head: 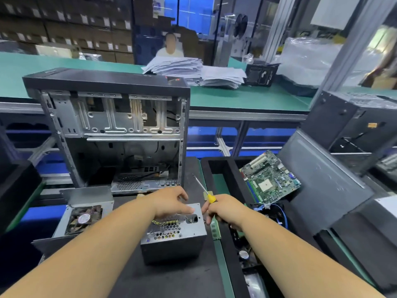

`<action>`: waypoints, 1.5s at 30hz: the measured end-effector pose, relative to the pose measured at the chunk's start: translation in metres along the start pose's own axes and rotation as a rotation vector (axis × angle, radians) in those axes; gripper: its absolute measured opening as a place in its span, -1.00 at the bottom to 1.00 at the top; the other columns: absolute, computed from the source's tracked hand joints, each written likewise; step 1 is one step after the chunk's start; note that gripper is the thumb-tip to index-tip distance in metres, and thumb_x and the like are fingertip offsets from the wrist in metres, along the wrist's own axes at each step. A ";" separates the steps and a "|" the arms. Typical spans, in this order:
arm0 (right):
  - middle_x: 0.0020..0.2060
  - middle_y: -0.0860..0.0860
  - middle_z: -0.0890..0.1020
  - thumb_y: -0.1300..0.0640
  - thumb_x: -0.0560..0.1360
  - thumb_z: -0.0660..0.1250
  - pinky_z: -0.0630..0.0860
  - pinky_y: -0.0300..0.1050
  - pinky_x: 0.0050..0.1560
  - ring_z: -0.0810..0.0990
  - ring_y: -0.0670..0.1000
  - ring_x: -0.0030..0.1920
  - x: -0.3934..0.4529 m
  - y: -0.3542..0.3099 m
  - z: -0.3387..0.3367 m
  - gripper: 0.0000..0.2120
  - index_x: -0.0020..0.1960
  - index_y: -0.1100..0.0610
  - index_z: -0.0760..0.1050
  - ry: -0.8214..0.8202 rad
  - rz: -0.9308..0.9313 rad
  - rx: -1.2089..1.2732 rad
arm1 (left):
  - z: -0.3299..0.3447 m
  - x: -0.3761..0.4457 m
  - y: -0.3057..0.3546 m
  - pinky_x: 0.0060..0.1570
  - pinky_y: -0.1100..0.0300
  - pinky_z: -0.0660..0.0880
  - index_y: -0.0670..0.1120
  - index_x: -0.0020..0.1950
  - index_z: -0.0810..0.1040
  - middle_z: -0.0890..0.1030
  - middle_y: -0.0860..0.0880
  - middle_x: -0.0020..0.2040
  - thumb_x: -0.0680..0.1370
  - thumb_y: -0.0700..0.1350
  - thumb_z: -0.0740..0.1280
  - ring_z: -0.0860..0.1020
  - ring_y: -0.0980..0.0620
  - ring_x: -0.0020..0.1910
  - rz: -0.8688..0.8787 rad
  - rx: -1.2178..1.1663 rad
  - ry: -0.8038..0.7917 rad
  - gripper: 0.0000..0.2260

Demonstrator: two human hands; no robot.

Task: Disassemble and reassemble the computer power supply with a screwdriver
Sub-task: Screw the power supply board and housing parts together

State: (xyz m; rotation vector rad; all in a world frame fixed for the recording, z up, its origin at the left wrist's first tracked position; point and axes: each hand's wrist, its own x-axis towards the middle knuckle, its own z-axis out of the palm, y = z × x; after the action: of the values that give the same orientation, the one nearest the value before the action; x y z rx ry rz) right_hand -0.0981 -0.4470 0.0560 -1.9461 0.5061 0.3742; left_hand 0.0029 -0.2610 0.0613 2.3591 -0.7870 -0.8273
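The grey metal power supply box (174,235) sits out of the case on the black table (171,280); left hand (171,203) rests fingers on it, right hand (225,209) grips the yellow-handled screwdriver (204,190); its cover looks on, so opening likely remains

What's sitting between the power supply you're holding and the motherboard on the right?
In the head view, the right hand with the screwdriver, plus a black foam tray's wall, lie between power supply and motherboard.

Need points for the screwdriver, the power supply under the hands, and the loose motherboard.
screwdriver (211,198): head view, on the yellow handle above the right hand.
power supply (171,248): head view, on its dark front side wall.
motherboard (271,177): head view, on the green board's middle.
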 end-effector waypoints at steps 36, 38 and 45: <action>-0.52 -0.02 0.39 0.36 0.43 0.42 0.35 -0.27 -0.47 0.32 -0.10 -0.55 0.001 0.005 0.012 -0.84 -0.23 0.16 0.51 -0.115 0.034 0.197 | -0.007 0.019 -0.010 0.15 0.03 0.50 0.05 -0.03 0.61 0.63 0.00 0.05 0.51 -0.07 0.40 0.59 -0.02 0.04 -0.025 -0.063 -0.285 -0.94; -0.51 -0.02 0.40 0.37 0.43 0.42 0.36 -0.27 -0.47 0.33 -0.10 -0.54 0.003 0.005 0.012 -0.81 -0.26 0.15 0.51 -0.127 0.033 0.204 | -0.007 0.018 -0.011 0.05 0.08 0.52 0.06 -0.05 0.61 0.63 0.02 -0.02 0.52 -0.10 0.38 0.58 0.02 -0.04 -0.031 -0.103 -0.296 -0.94; -0.48 0.00 0.39 0.34 0.44 0.44 0.38 -0.27 -0.45 0.33 -0.09 -0.51 0.003 0.006 0.010 -0.78 -0.30 0.11 0.52 -0.160 0.040 0.189 | -0.009 0.014 -0.010 0.18 -0.03 0.51 0.05 0.00 0.62 0.66 -0.01 -0.01 0.56 -0.14 0.34 0.60 0.00 -0.04 -0.048 -0.138 -0.316 -0.89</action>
State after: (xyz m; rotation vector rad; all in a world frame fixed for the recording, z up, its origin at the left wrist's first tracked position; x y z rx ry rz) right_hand -0.0987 -0.4410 0.0461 -1.7100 0.4602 0.4860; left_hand 0.0215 -0.2610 0.0560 2.1617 -0.7701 -1.2543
